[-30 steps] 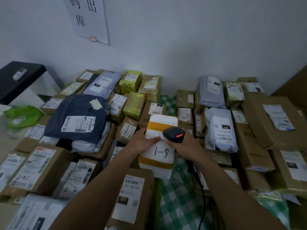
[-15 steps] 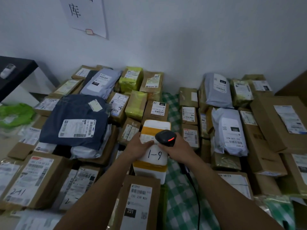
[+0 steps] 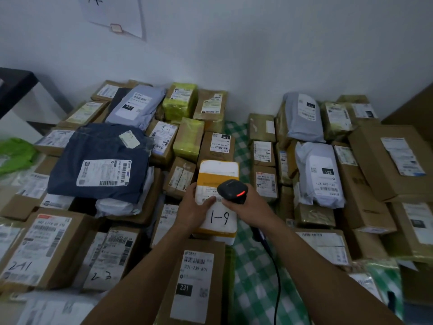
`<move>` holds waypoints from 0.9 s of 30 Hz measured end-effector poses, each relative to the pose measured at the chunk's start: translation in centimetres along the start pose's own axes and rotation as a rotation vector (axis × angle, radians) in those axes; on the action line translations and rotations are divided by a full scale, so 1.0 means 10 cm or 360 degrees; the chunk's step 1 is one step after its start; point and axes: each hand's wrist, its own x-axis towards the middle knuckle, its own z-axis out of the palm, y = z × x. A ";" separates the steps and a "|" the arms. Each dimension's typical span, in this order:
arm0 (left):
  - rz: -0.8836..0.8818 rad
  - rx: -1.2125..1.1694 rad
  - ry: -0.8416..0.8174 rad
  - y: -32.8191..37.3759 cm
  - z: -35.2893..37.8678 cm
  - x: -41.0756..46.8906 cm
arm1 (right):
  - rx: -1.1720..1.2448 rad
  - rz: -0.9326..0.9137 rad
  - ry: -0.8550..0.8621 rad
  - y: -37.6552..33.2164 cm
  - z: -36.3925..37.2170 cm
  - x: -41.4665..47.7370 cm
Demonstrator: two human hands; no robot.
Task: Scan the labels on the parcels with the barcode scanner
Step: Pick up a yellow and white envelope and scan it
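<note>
A white foam parcel (image 3: 219, 170) with yellow tape bands and "1-9" handwritten on it sits in the middle of the pile. My left hand (image 3: 195, 208) grips its left side, thumb lying across the barcode label. My right hand (image 3: 251, 207) grips a black barcode scanner (image 3: 232, 191) whose red light glows; the scanner head hovers just over the label's right end. The scanner's black cable (image 3: 276, 273) trails down toward me.
Many labelled parcels surround the foam one: a dark blue bag (image 3: 100, 160) at left, brown boxes marked "241" (image 3: 42, 249) and "231" (image 3: 194, 277) in front, grey bags (image 3: 318, 177) at right. A green checked cloth (image 3: 253, 277) shows between them. A white wall stands behind.
The view has dipped and shifted; both hands stay on the foam parcel. The scanner has edged slightly down over the label, red light still on.
</note>
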 end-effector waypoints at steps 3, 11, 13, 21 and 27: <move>-0.0032 0.0117 -0.0059 0.00 0.07 0.00 | 0.0069 0.0000 -0.0043 0.07 -0.05 0.02; 0.0142 0.0410 -0.0063 0.01 0.19 0.02 | 0.0266 0.0153 -0.0123 0.19 -0.06 -0.10; 0.0093 0.0708 -0.0056 0.14 0.28 -0.06 | 0.0259 0.0191 -0.0033 0.24 -0.15 -0.16; -0.0071 0.1156 0.0025 0.29 0.81 -0.19 | 0.0335 0.0192 0.0155 0.34 -0.70 -0.48; -0.0154 0.1219 -0.0030 0.28 0.73 -0.17 | 0.0390 0.0234 0.0180 0.35 -0.94 -0.62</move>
